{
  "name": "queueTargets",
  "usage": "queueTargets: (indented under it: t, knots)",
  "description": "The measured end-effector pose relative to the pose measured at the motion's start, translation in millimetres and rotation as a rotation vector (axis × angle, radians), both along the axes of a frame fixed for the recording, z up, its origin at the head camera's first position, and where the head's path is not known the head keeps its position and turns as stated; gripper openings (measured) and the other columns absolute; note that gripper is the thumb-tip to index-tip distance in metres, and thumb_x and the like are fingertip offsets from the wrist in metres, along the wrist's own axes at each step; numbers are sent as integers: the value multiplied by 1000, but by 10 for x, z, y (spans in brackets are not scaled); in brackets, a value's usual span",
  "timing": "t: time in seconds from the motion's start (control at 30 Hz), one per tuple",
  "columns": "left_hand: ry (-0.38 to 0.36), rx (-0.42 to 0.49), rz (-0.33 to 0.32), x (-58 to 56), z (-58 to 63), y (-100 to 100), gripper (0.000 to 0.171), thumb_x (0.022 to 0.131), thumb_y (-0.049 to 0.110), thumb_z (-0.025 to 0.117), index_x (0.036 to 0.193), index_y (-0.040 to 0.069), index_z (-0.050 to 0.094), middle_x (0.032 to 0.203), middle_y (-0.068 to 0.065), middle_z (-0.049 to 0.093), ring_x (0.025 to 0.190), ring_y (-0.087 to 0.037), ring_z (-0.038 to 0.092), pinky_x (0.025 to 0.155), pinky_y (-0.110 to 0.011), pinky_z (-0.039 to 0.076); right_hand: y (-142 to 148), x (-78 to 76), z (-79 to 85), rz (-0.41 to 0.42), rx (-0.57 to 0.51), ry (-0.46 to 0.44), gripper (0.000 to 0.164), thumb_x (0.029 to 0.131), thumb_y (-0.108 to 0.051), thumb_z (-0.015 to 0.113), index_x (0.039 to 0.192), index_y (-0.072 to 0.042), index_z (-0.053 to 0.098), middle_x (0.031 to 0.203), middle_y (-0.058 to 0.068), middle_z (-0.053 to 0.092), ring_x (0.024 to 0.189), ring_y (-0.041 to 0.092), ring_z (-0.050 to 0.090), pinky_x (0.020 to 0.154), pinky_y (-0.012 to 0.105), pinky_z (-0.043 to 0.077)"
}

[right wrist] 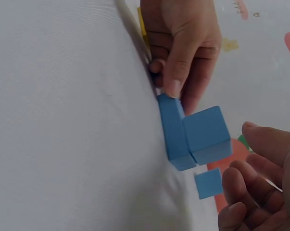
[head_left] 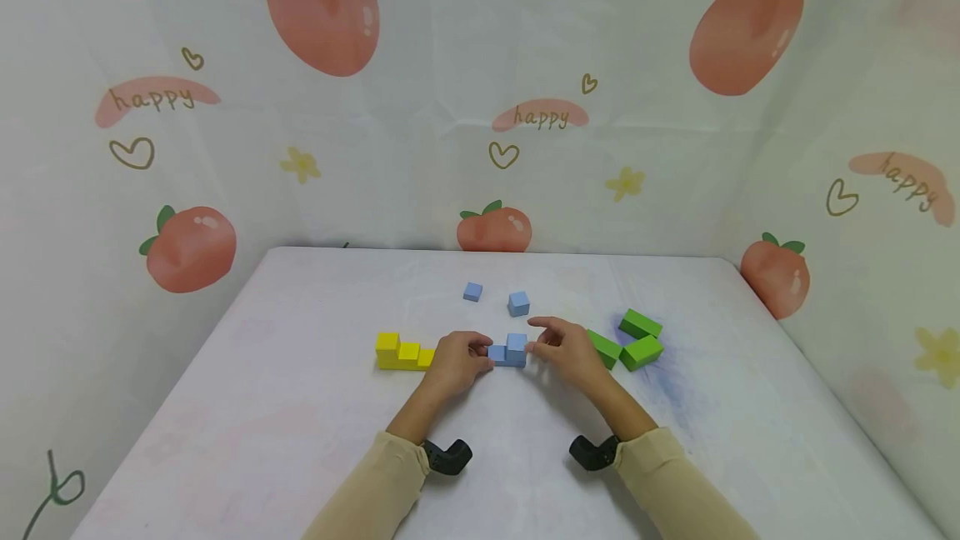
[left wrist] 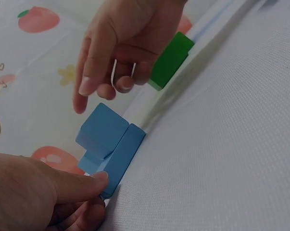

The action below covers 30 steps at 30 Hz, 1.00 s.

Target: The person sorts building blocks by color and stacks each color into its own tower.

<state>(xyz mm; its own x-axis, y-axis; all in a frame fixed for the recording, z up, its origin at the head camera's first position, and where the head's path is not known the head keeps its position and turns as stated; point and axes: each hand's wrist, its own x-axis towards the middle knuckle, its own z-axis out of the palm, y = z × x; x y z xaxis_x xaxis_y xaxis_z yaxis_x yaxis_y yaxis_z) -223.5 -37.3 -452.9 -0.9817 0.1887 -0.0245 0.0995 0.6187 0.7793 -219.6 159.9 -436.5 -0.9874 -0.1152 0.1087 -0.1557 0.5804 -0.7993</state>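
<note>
A long flat blue block lies on the table in front of the person. My left hand pinches its left end between thumb and fingers. On the right end of this block sits a blue cube, with a lower blue piece beside it to the left. In the right wrist view the cube rises well above the long block. My right hand hovers just right of the cube, its thumb and fingers spread apart and nothing between them.
Two loose blue blocks, one small and one cube-shaped, lie farther back. Left of the left hand stands a stepped row of yellow blocks. Green blocks lie to the right, partly behind the right hand. A printed cloth backdrop rises behind the table.
</note>
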Motion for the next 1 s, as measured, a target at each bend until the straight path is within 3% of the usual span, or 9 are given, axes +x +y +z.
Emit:
queueTargets:
  t: [0.23, 0.47, 1.0]
  knots:
    - [-6, 1, 1, 6, 8, -9, 27, 74, 15, 68, 100, 13, 63, 74, 4, 53, 69, -14, 48, 63, -25, 42, 29, -98, 112, -22, -19, 58, 37, 74, -21, 68, 109, -13, 59, 74, 1, 53, 66, 18, 48, 52, 27, 42]
    - [-10, 2, 4, 9, 2, -2, 27, 74, 15, 68, 100, 13, 63, 74, 4, 53, 69, -14, 49, 64, -24, 42, 11, -249, 172, -65, -51, 14, 36, 75, -19, 67, 110, -14, 57, 80, 3, 54, 67, 20, 51, 54, 28, 46]
    - [-2, 19, -11, 5, -12, -17, 26, 75, 16, 67, 100, 13, 63, 74, 5, 53, 69, -13, 49, 63, -24, 42, -30, -615, 101, -73, 10, 1, 33, 75, -20, 66, 107, -12, 59, 86, 3, 57, 79, 19, 53, 60, 28, 46]
